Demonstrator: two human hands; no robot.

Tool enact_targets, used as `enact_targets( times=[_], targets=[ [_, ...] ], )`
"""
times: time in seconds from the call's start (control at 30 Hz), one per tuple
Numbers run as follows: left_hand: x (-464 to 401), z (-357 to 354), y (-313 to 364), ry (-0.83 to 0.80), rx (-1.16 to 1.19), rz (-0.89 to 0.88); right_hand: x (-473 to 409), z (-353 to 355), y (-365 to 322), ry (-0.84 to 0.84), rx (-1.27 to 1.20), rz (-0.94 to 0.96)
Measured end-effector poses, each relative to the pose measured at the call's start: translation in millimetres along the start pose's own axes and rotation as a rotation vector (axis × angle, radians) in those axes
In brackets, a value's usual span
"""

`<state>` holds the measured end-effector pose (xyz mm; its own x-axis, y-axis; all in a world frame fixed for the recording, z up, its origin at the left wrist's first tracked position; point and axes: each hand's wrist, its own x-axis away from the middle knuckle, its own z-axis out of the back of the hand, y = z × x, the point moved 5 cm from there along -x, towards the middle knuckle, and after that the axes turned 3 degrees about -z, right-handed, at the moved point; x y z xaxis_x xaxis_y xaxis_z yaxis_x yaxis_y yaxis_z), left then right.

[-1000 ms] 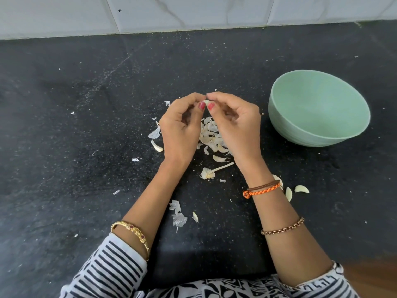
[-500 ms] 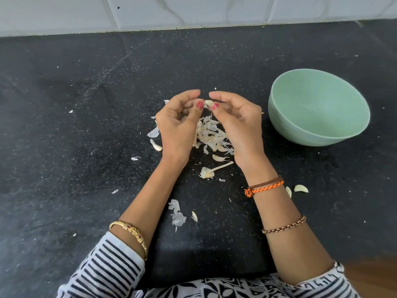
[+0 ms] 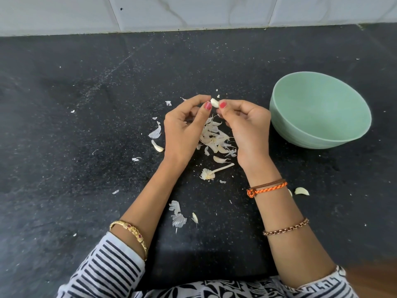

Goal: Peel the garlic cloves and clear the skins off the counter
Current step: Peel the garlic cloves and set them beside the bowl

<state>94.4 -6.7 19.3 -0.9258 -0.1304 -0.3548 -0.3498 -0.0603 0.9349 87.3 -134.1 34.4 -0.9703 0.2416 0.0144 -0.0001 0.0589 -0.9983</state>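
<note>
The pale green bowl (image 3: 320, 110) on the black counter (image 3: 64, 125) shows nothing inside. The left hand (image 3: 182, 130) and right hand (image 3: 247, 127) curl their fingers, pinching one garlic clove (image 3: 214, 103) above the pile of skins (image 3: 217, 138).

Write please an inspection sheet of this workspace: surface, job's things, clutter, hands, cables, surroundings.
Surface: black speckled counter, dusted with small white flecks.
Job's things: one clove pinched between both hands; peeled clove lying near the right wrist; skins piled under the hands; green bowl at right, upright, nothing seen inside.
Clutter: stem and stray skin scraps around the pile.
Hands: left hand and right hand both pinch the clove with their fingertips.
Cables: nothing seen.
Surroundings: white tiled wall behind the counter.
</note>
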Motion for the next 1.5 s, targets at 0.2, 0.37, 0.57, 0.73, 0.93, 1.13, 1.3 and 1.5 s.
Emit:
enact_targets(
  times=[0.2,0.37,0.57,0.73,0.93,1.13,1.3,1.5],
  targets=[
    [0.2,0.3,-2.6,0.009,0.019,0.036,-1.0,0.0,1.5,-0.002,0.011,0.014],
    [1.9,-2.9,-1.2,0.000,0.035,0.019,-3.7,-0.9,3.7,-0.037,0.051,-0.001],
    [1.4,-0.7,1.1,0.007,0.018,-0.027,-3.6,-3.2,3.9,-0.084,0.081,0.043],
    [-0.4,2.5,-3.7,0.052,0.124,0.056,-4.4,-3.5,4.0,-0.096,0.179,0.146],
    [-0.9,2.5,-5.4,0.094,0.172,0.128,-5.2,-4.1,3.1,-0.082,0.247,0.196],
    [-1.2,2.2,-4.5,0.131,0.213,0.165,-0.9,-8.7,-3.0,-0.206,0.145,0.072],
    [-0.1,5.7,-3.5,0.140,0.191,0.142,-1.4,-8.4,3.0,-0.275,-0.094,-0.171],
    [0.9,1.9,0.0,0.090,0.112,0.108,-0.8,-7.1,3.8,-0.216,-0.172,-0.234]
  ],
)
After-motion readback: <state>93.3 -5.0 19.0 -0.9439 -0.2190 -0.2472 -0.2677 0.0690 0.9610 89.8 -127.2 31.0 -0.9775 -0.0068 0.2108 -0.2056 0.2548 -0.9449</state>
